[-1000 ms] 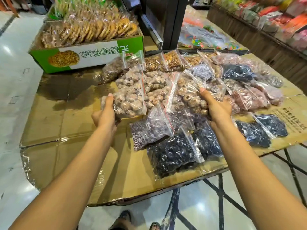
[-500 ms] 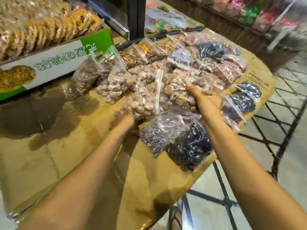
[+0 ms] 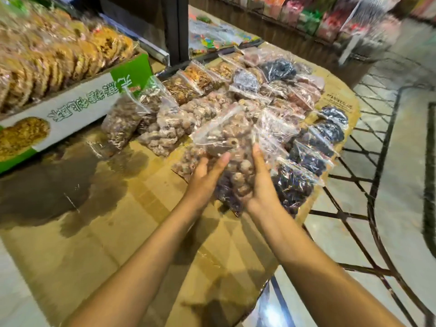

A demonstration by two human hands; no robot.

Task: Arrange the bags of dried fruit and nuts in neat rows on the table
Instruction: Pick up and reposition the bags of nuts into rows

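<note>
Your left hand (image 3: pixel 207 171) and right hand (image 3: pixel 259 185) are pressed in from either side on a clear plastic bag of round tan dried fruit (image 3: pixel 232 147), fingers wrapped around its lower half, holding it tilted just above the cardboard-covered counter (image 3: pixel 99 232). Under it, toward 6 o'clock, lies a clear bag of dark purple fruit (image 3: pixel 227 192). More dark-fruit bags (image 3: pixel 313 147) run toward 3 o'clock, tan nut bags (image 3: pixel 165 131) toward 10 o'clock. The green and white cardboard box of wrapped biscuits (image 3: pixel 77 107) sits at 10 o'clock, further out.
</note>
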